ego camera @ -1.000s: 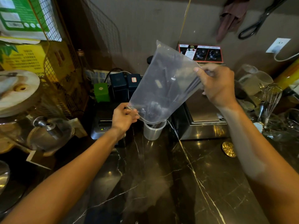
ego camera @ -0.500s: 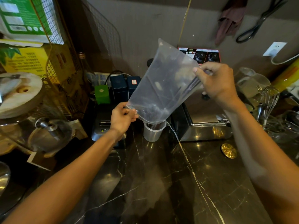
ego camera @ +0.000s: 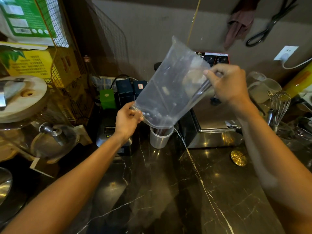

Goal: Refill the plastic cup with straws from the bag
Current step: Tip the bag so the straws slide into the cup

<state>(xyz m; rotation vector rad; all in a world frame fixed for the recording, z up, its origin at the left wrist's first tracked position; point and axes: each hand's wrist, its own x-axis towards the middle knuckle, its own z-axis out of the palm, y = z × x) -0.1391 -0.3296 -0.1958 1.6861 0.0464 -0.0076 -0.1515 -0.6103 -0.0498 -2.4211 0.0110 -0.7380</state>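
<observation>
A clear plastic bag (ego camera: 170, 88) of dark straws is held tilted, its open mouth down over a translucent plastic cup (ego camera: 160, 137) on the black marble counter. My left hand (ego camera: 128, 120) pinches the left edge of the bag's mouth. My right hand (ego camera: 228, 83) grips the bag's raised right side, higher up. Dark straws (ego camera: 162, 131) poke from the bag's mouth into the cup; more lie inside the bag, blurred by the plastic.
A steel appliance (ego camera: 214, 132) stands right of the cup and a black printer-like box (ego camera: 109, 132) left of it. A glass drinks dispenser (ego camera: 38, 130) is at far left. A whisk (ego camera: 278, 105) and glassware sit at right. A gold disc (ego camera: 238, 158) lies on the counter (ego camera: 168, 191).
The bag and both hands hold almost the same pose. The straws inside have slipped lower toward the bag's mouth and the cup.
</observation>
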